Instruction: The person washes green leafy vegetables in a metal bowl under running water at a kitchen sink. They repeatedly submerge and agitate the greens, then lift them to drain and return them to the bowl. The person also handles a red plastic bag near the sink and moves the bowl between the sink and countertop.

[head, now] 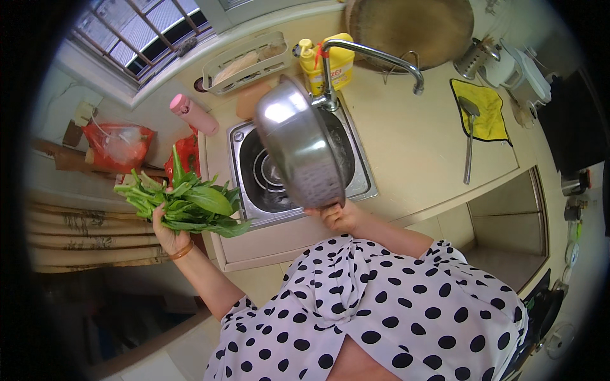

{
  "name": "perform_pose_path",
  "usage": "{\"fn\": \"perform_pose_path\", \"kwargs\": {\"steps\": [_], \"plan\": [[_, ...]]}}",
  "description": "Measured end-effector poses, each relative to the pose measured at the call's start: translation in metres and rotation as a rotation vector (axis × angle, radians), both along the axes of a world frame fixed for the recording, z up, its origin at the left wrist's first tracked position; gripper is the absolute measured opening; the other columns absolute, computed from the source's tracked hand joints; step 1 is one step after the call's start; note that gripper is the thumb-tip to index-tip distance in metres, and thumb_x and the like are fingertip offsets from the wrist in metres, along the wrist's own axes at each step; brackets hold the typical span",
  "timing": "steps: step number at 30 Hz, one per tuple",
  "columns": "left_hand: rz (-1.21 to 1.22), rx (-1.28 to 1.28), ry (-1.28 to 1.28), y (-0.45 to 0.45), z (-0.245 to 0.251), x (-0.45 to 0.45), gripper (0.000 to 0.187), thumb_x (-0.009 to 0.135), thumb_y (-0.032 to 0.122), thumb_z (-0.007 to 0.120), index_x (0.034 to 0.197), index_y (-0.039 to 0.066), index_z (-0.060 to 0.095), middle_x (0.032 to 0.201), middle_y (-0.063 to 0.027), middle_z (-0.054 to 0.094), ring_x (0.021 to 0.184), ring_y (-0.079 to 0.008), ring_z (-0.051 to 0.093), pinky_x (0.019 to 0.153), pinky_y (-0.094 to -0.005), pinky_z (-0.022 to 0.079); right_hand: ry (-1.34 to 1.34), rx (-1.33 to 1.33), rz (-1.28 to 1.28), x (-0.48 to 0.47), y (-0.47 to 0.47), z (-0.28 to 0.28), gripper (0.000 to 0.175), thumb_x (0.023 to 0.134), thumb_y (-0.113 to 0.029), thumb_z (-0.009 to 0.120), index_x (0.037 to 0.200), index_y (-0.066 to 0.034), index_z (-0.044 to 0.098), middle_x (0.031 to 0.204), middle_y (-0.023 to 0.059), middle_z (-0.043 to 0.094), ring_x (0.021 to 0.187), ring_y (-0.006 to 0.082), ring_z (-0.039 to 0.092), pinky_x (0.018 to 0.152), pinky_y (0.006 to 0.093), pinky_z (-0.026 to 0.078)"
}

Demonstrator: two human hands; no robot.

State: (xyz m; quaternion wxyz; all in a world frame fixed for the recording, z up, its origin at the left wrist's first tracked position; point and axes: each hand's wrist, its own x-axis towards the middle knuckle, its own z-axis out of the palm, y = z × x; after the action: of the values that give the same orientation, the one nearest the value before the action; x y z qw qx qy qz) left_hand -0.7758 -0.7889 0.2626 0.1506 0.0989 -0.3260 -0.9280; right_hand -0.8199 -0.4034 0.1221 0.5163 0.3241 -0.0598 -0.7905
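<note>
My left hand (pixel 167 232) grips a bunch of leafy greens (pixel 205 197), held out to the left of the sink. The stems point left and the broad leaves point right. With my right hand (pixel 336 216) I hold a stainless steel basin (pixel 300 147) by its near rim. It is tipped on its side above the sink (pixel 367 183), its outer wall turned up to the left. The basin's inside is hidden from me. Beneath it, part of the wet sink bottom and a round drain (pixel 268 169) show.
A chrome faucet (pixel 376 50) arches behind the sink, beside yellow detergent bottles (pixel 340 71). A pink flask (pixel 195 114) stands at left. On the right counter a metal spatula (pixel 469 138) lies over a yellow cloth (pixel 493 114). A round wooden board (pixel 410 31) leans at the back.
</note>
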Motion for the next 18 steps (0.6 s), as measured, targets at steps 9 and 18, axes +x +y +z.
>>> {"fn": "perform_pose_path", "kwargs": {"steps": [9, 18], "plan": [[0.066, -0.039, -0.059, 0.004, -0.003, 0.014, 0.044, 0.078, 0.006, 0.056, 0.119, -0.004, 0.047, 0.109, -0.0161, 0.058, 0.104, -0.0281, 0.054, 0.094, -0.0413, 0.043, 0.38, 0.37, 0.19, 0.011, 0.032, 0.014, 0.038, 0.077, -0.008, 0.051, 0.114, -0.0025, 0.049, 0.107, 0.0277, 0.059, 0.045, 0.0075, 0.039, 0.038, 0.0171, 0.031], [0.008, -0.016, -0.014, 0.051, -0.016, -0.014, 0.047, 0.079, 0.003, 0.055, 0.125, -0.002, 0.044, 0.107, -0.0177, 0.06, 0.099, -0.0287, 0.058, 0.094, -0.0428, 0.045, 0.438, 1.054, -0.251, -0.004, 0.186, 0.017, 0.008, 0.075, -0.006, 0.058, 0.075, -0.011, 0.051, 0.062, -0.0008, 0.052, 0.042, 0.0109, 0.042, 0.034, 0.0215, 0.032]]}}
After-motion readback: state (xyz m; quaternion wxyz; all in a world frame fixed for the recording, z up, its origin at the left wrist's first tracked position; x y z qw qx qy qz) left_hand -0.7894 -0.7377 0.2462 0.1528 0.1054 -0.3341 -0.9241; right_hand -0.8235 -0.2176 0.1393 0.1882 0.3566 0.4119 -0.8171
